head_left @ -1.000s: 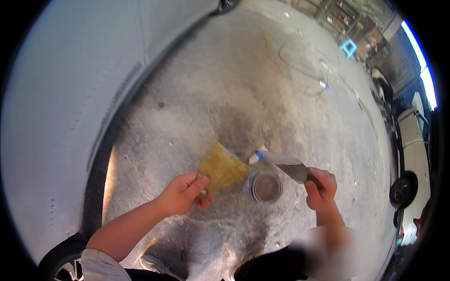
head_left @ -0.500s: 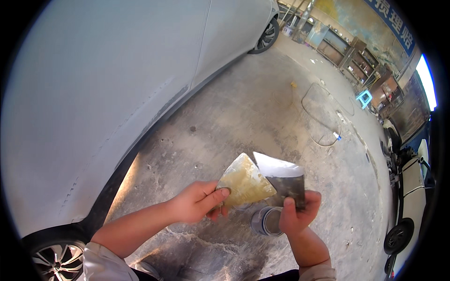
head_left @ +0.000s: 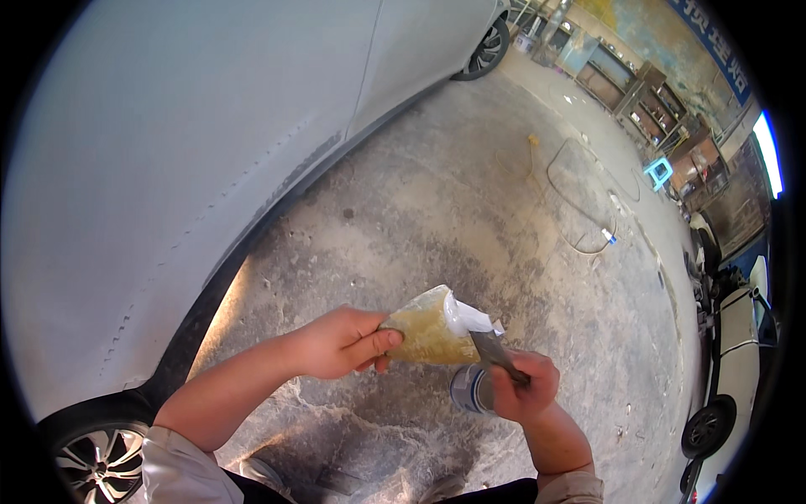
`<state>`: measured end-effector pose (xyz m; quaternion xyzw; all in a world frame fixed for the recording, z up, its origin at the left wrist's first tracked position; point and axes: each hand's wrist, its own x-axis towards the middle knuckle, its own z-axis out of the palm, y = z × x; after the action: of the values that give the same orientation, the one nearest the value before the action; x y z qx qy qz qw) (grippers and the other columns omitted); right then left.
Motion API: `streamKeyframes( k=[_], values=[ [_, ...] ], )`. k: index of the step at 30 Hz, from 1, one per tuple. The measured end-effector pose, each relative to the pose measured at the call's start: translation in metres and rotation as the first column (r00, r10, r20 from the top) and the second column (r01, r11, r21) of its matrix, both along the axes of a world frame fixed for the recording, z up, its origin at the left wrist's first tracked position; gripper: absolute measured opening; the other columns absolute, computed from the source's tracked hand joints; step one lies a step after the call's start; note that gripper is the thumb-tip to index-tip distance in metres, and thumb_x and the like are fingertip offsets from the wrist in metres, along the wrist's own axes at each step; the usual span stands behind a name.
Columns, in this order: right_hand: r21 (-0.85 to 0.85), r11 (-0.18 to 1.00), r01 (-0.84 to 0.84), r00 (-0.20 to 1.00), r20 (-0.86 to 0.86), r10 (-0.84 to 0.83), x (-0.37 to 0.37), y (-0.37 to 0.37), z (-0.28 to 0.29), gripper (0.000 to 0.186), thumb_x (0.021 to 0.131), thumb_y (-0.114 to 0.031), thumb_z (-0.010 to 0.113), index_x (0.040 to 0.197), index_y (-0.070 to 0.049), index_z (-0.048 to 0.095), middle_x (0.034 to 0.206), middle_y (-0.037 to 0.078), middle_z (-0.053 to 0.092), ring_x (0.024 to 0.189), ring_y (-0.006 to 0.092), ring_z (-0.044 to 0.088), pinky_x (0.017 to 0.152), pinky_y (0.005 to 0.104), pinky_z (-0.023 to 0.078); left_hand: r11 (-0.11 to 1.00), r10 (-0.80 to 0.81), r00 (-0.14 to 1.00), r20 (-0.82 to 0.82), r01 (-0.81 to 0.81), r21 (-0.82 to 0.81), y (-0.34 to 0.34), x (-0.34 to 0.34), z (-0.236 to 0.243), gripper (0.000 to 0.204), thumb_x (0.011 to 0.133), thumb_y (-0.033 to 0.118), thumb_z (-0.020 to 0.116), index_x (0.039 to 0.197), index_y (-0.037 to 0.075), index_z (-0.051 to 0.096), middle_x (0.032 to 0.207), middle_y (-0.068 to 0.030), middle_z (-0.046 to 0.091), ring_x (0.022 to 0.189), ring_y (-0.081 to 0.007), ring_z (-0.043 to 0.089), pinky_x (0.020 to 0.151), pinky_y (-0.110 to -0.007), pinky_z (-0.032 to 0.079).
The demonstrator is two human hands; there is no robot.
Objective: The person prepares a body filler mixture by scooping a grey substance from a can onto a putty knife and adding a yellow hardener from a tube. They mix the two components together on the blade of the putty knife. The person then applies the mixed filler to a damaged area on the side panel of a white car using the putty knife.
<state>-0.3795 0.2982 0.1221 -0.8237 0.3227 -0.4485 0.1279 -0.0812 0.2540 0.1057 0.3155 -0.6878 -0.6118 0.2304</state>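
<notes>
My left hand [head_left: 344, 343] pinches a yellowish, putty-smeared spreader [head_left: 424, 334] between thumb and fingers, its flat face turned up. In my right hand [head_left: 529, 386] is a dark flat scraper [head_left: 497, 353], seen tilted and nearly edge-on. White putty [head_left: 468, 319] lies along the spreader's right side and on the scraper's edge, where the two tools meet. Below them on the floor stands a round paint can [head_left: 463, 390], partly hidden by my right hand and the spreader.
A light grey car [head_left: 193, 151] fills the left side, with a wheel [head_left: 105, 466] at lower left. A cable [head_left: 552, 181] loops across the concrete floor [head_left: 403, 227]. Farther back are a blue stool [head_left: 658, 173] and shelves [head_left: 659, 113]; another vehicle [head_left: 739, 370] is at right.
My right hand has turned the scraper from face-on to nearly edge-on and brought it against the spreader's right side. White putty now touches both tools. The left hand has shifted slightly left.
</notes>
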Motion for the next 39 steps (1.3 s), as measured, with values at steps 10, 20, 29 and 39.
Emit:
streamKeyframes(
  k=[10, 20, 29, 39],
  values=[
    [0.267, 0.883, 0.387, 0.910, -0.261, -0.321, -0.016, -0.015, -0.040, 0.020, 0.082, -0.004, 0.069, 0.101, -0.004, 0.061, 0.087, 0.010, 0.069, 0.079, 0.0216, 0.069, 0.065, 0.0300, 0.054, 0.999, -0.019, 0.996, 0.092, 0.016, 0.038, -0.006, -0.004, 0.003, 0.038, 0.103, 0.036, 0.043, 0.086, 0.004, 0.055, 0.068, -0.0019, 0.061, 0.057, -0.0093, 0.056, 0.055, -0.027, 0.046],
    [0.718, 0.688, -0.110, 0.777, 0.493, -0.390, -0.014, -0.024, -0.045, 0.040, 0.090, 0.010, 0.052, 0.126, 0.000, 0.041, 0.117, 0.011, 0.060, 0.107, 0.0152, 0.059, 0.093, 0.0289, 0.047, 0.951, 0.064, 0.997, 0.032, -0.070, 0.300, 0.009, -0.022, -0.028, 0.036, 0.103, 0.035, 0.044, 0.090, 0.004, 0.056, 0.069, -0.0020, 0.061, 0.055, -0.0079, 0.052, 0.054, -0.026, 0.045],
    [0.105, 0.988, 0.116, 0.980, -0.176, -0.096, -0.007, 0.005, -0.037, 0.040, 0.084, 0.004, 0.062, 0.124, 0.001, 0.056, 0.098, 0.014, 0.070, 0.069, 0.0220, 0.069, 0.060, 0.0299, 0.055, 0.937, 0.069, 0.997, -0.038, -0.052, 0.345, 0.015, -0.031, -0.033, 0.037, 0.104, 0.037, 0.041, 0.097, 0.004, 0.058, 0.069, -0.0019, 0.058, 0.055, -0.0076, 0.051, 0.054, -0.025, 0.042],
    [0.170, 0.972, 0.161, 0.952, -0.286, -0.107, -0.012, 0.002, -0.051, 0.036, 0.083, 0.003, 0.060, 0.119, -0.001, 0.058, 0.104, 0.014, 0.069, 0.076, 0.0276, 0.069, 0.065, 0.0332, 0.054, 0.923, 0.116, 0.993, 0.007, -0.110, 0.368, 0.011, -0.020, -0.013, 0.043, 0.102, 0.043, 0.043, 0.097, 0.004, 0.059, 0.068, -0.0024, 0.057, 0.055, -0.0084, 0.052, 0.053, -0.025, 0.042]
  ],
)
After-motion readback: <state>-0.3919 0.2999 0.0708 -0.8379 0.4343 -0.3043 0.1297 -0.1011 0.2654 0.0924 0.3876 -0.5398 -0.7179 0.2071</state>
